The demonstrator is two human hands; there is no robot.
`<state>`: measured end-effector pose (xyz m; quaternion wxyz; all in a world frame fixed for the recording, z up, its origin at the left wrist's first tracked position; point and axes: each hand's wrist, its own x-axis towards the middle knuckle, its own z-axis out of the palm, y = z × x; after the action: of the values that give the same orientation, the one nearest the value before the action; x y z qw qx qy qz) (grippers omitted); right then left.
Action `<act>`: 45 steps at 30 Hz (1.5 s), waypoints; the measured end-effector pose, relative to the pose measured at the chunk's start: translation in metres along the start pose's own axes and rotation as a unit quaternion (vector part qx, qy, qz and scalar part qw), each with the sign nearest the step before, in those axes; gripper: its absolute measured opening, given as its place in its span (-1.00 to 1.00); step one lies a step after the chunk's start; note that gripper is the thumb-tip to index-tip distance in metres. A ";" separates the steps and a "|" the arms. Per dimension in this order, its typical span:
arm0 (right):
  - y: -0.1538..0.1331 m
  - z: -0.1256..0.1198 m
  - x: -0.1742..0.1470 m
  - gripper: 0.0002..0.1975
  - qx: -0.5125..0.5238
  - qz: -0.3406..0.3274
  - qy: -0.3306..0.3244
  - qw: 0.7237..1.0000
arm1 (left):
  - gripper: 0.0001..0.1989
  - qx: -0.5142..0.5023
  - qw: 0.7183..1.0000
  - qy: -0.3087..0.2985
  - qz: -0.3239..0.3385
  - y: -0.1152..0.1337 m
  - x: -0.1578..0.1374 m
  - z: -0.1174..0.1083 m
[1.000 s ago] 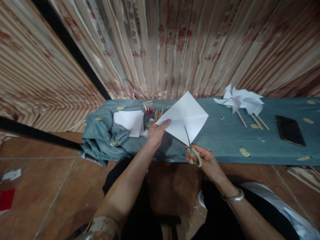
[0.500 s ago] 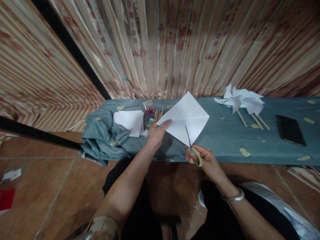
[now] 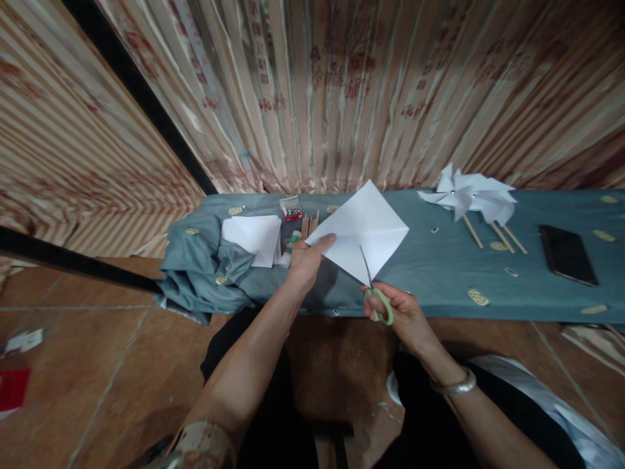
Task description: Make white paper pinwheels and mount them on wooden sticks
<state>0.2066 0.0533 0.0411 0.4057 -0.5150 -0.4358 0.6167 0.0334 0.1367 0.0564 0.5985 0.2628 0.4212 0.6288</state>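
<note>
White paper sheet (image 3: pixel 364 225): held over the middle of the blue-green cloth (image 3: pixel 439 277), set like a diamond and creased across; against the preceding half-second, its outline has shifted only slightly.
Green-handled scissors (image 3: pixel 373 292): one blade lies over the sheet from the near corner toward the middle, with almost the same reach as a second ago — the cut, as judged here, has gained little or no length.
Left hand (image 3: pixel 303 264): pinches the sheet's left corner, thumb on top, fingers underneath and out of sight.
Right hand (image 3: pixel 404 309): curled around the scissor handles, just beside the near corner; the seating of each finger is unclear.
Second blade: not visible, presumably beneath the sheet; how far the blades are parted cannot be told, nor the cut's exact end.
Wooden sticks (image 3: pixel 310 225): far of the left hand, partly covered by the sheet.
Tube (image 3: pixel 293 240): green and white, partly behind the left hand, label illegible.
Red box (image 3: pixel 291 212): farther off, lid up; its shiny pieces are too small to identify.
Paper stack (image 3: pixel 254 238): to the left, partly under bunched cloth.
Paper pinwheels (image 3: pixel 488 195): far right, overlapping — their vanes hard to separate.
Red object (image 3: pixel 12 389): cut off at the left edge.
</note>
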 end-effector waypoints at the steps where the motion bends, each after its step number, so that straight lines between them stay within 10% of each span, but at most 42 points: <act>1: 0.000 0.000 0.000 -0.49 -0.002 0.000 0.000 1.000 | -0.71 0.000 1.000 0.000 0.002 0.000 0.000 0.000; 20: -0.019 -0.047 -0.019 -0.48 -0.076 0.066 -0.249 0.963 | -0.64 -0.013 0.999 0.029 0.038 0.016 0.012 -0.013; 23: -0.022 -0.063 -0.019 -0.47 -0.060 0.031 -0.196 0.978 | -0.66 -0.002 0.999 0.024 0.033 0.015 0.010 -0.014; 29: -0.024 -0.077 -0.002 -0.55 -0.044 -0.129 0.172 0.976 | -0.72 0.088 0.995 -0.027 -0.038 0.002 0.002 -0.015; 39: -0.021 -0.048 0.009 -0.58 -0.021 -0.060 0.115 0.991 | -0.66 0.142 0.980 -0.101 -0.093 -0.004 -0.009 -0.008; 45: -0.010 -0.046 0.020 -0.47 -0.008 -0.102 0.192 0.976 | -0.53 0.044 0.986 -0.116 -0.109 -0.005 -0.012 0.000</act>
<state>0.2500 0.0813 0.0410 0.5382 -0.5797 -0.4051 0.4586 0.0376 0.1245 0.0543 0.6963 0.3124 0.4024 0.5056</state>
